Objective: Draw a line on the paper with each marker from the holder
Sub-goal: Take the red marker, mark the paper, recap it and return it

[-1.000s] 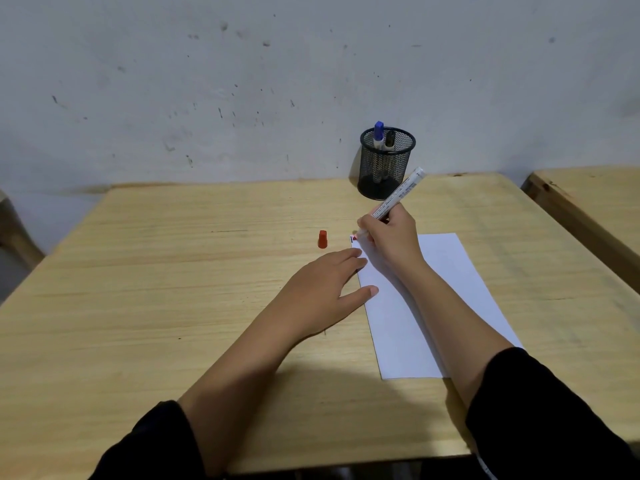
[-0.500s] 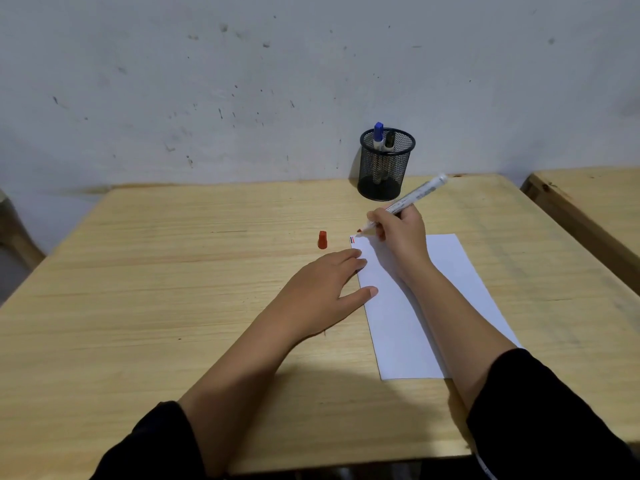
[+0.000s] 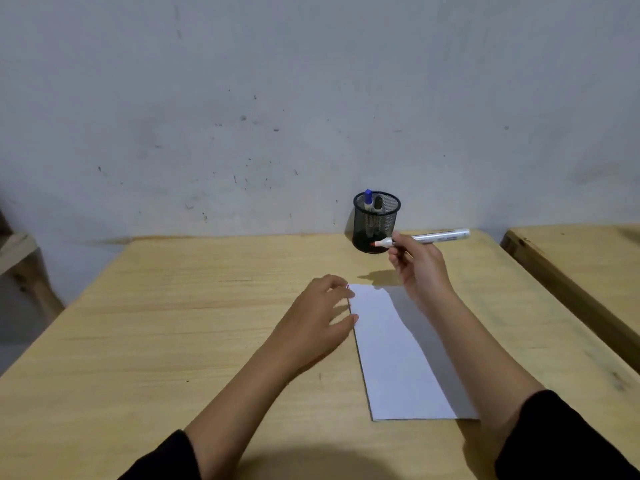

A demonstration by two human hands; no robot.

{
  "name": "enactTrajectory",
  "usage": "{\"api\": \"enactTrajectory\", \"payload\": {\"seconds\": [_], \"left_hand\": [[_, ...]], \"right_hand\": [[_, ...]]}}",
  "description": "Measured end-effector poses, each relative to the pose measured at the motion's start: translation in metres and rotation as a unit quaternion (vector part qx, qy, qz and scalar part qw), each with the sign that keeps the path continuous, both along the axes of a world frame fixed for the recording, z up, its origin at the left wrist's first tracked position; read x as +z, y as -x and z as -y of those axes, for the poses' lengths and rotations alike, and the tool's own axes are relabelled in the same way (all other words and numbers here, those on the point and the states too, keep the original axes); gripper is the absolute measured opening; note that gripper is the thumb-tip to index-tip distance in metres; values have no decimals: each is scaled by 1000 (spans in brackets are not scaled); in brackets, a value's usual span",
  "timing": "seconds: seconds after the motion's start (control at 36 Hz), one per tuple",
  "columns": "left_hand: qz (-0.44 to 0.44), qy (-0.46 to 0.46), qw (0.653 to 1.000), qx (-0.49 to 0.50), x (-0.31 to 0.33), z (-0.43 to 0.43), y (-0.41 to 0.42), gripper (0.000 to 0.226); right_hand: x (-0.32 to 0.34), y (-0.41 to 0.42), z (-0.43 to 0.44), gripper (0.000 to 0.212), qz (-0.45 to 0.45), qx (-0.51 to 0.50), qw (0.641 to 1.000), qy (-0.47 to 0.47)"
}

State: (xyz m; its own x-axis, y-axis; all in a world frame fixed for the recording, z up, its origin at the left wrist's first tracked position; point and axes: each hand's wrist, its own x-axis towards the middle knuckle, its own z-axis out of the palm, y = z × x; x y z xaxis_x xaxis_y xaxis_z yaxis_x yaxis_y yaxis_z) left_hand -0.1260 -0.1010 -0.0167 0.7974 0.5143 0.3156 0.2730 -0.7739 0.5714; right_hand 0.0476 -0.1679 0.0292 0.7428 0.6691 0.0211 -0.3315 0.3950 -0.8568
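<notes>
Right-hand grip (image 3: 420, 268) clamped on uncapped red marker (image 3: 424, 238) near its nib, barrel level above tabletop (image 3: 173, 323) right of centre frame; light, rigid, likely slick; left hand (image 3: 320, 317) loosely curled beside paper (image 3: 391, 348).

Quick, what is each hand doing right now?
Left hand: open, fingers curled loosely over the table at the paper's left edge, holding nothing visible.
Right hand: closed on the uncapped red marker, lifted above the paper.
</notes>
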Motion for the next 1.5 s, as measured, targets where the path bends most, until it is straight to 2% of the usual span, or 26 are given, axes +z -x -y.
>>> {"api": "enactTrajectory", "payload": {"seconds": [0.08, 0.22, 0.33, 0.44, 0.5, 0.58, 0.67, 0.72, 0.83, 0.92, 1.06, 1.14, 1.22, 1.36, 1.42, 1.5], "left_hand": [[38, 17, 998, 54, 5, -16, -5, 31], [-65, 30, 992, 108, -9, -39, -13, 39], [-115, 1, 987, 113, -15, -44, -18, 26], [-64, 50, 989, 127, -11, -39, -20, 20], [27, 162, 977, 134, -7, -31, -20, 15], [161, 344, 917, 119, 6, -18, -20, 9], [234, 491, 836, 75, 16, -10, -21, 7], [257, 537, 801, 63, 19, -8, -21, 5], [303, 609, 732, 38, 21, -1, -19, 6], [321, 636, 701, 21, 24, 4, -17, 7], [321, 643, 695, 3, 25, 9, -16, 10], [317, 640, 700, -11, 27, 11, -15, 9], [303, 624, 720, -20, 29, 12, -14, 8], [263, 578, 772, -29, 31, 8, -13, 7], [262, 568, 780, -31, 32, 6, -12, 7], [275, 574, 771, -38, 35, 7, -12, 8]], "right_hand": [[-3, -2, 4, 4, 20, 10, 1000, -3], [-21, 2, 14, 9, 33, 12, 999, 8], [-25, 6, 23, 10, 74, 26, 997, 8], [-21, 7, 34, 9, 117, 31, 993, -4], [-21, 8, 38, 8, 145, 33, 989, -2], [-23, 11, 42, 7, 176, 38, 984, -4], [-26, 14, 43, 13, 197, 47, 979, -17], [-27, 16, 41, 21, 202, 48, 978, -28], [-24, 23, 38, 22, 198, 46, 978, -49], [-23, 26, 37, 22, 202, 49, 977, -56], [-24, 30, 34, 9, 205, 58, 976, -53], [-27, 31, 33, 10, 207, 71, 975, -48], [-28, 31, 33, 7, 201, 82, 975, -49], [-29, 29, 32, 6, 212, 115, 969, -42], [-30, 29, 32, 12, 215, 117, 968, -47], [-30, 31, 29, 44, 207, 113, 969, -69]]}}
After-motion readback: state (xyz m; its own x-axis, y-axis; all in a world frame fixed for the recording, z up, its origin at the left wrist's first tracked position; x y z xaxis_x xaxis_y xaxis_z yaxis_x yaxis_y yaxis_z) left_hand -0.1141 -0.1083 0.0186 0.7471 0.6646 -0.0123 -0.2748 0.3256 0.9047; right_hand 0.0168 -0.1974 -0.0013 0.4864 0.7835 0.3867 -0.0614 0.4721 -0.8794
